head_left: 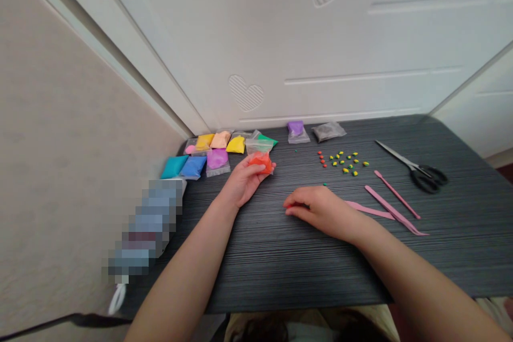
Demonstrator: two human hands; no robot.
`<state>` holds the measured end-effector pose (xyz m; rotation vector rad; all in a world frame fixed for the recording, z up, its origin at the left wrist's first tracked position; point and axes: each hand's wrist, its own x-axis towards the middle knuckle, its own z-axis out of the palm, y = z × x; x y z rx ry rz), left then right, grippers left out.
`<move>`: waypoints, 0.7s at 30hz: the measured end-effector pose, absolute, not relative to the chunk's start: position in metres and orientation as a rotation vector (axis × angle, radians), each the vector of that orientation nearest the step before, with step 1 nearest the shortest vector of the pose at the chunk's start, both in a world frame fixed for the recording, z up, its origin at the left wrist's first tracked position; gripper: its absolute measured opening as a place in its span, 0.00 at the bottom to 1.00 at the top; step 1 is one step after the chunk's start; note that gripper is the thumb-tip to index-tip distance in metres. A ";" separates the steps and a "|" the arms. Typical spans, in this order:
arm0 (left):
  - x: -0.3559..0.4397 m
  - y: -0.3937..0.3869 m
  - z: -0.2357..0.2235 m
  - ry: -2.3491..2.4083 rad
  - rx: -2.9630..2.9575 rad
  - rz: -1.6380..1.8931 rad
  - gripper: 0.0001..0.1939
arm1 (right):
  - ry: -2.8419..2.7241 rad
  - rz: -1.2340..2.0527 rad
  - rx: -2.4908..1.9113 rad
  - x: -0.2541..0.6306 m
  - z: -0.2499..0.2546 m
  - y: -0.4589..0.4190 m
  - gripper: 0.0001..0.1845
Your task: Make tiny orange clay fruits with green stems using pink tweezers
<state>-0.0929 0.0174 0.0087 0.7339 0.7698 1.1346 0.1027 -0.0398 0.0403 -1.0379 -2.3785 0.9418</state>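
My left hand (pixel 246 179) is closed around a small clear bag of orange-red clay (pixel 260 162), held just over the dark tabletop. To its right, my right hand (pixel 316 207) hovers low with thumb and fingers pinched together. A bit of red clay (pixel 290 206) shows between those fingertips; most of it is hidden. Beyond the right hand lie several tiny orange-red pieces (pixel 322 159) in a short column. Beside them are several small yellow-and-green clay pieces (pixel 345 170). A tiny green bit (pixel 324 184) sits near my right knuckles.
Bags of coloured clay (pixel 217 159) cluster at the back left, with a purple one (pixel 295 129) and a grey one (pixel 328 131) farther right. Pink modelling tools (pixel 395 211) and black-handled scissors (pixel 425 175) lie right. A blurred-out package (pixel 144 230) stands left by the wall.
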 end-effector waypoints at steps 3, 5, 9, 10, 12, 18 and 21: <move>-0.093 0.017 0.009 0.764 0.735 1.137 0.15 | -2.356 0.935 -1.111 0.104 0.042 -0.041 0.06; -0.093 0.017 0.009 0.765 0.732 1.136 0.15 | -2.340 0.918 -1.156 0.104 0.043 -0.042 0.08; -0.092 0.017 0.010 0.777 0.727 1.137 0.15 | -2.373 0.868 -1.157 0.105 0.042 -0.041 0.10; -0.092 0.017 0.010 0.779 0.726 1.137 0.15 | -2.390 0.857 -1.132 0.104 0.041 -0.041 0.10; -0.092 0.017 0.010 0.780 0.726 1.137 0.15 | -2.422 0.827 -1.072 0.101 0.037 -0.041 0.11; -0.093 0.018 0.008 0.778 0.738 1.136 0.15 | -2.512 0.792 -0.903 0.091 0.026 -0.049 0.16; -0.092 0.018 0.008 0.778 0.735 1.136 0.14 | -2.530 0.789 -0.891 0.089 0.026 -0.051 0.18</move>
